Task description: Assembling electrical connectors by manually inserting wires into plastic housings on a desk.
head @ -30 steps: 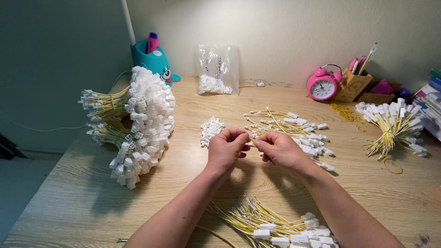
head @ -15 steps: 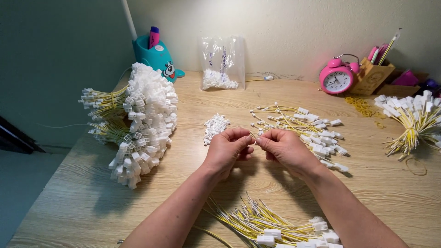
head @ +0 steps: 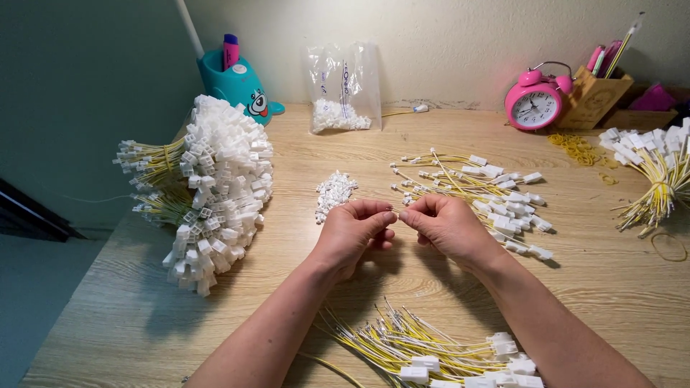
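Observation:
My left hand (head: 356, 231) and my right hand (head: 443, 225) meet fingertip to fingertip above the middle of the wooden table (head: 302, 179). Both pinch something small between thumb and forefinger; the fingers hide it, so I cannot tell what it is. Just beyond my left hand lies a small heap of white plastic connectors (head: 334, 192). Behind my right hand is a loose spread of yellow wires with white connectors (head: 489, 188). Another bunch of yellow wires (head: 424, 348) lies near the front edge between my forearms.
A large bundled pile of wired white connectors (head: 212, 183) fills the left side. At the back stand a teal pen holder (head: 237, 85), a clear bag of connectors (head: 341, 86), a pink alarm clock (head: 534, 104) and a wooden pencil box (head: 595, 97). A tied wire bundle (head: 658, 169) and rubber bands (head: 578, 147) lie right.
My hands stay pinched together at the table's middle with slight finger movement. The view has shifted a little, so the objects sit slightly further right and lower.

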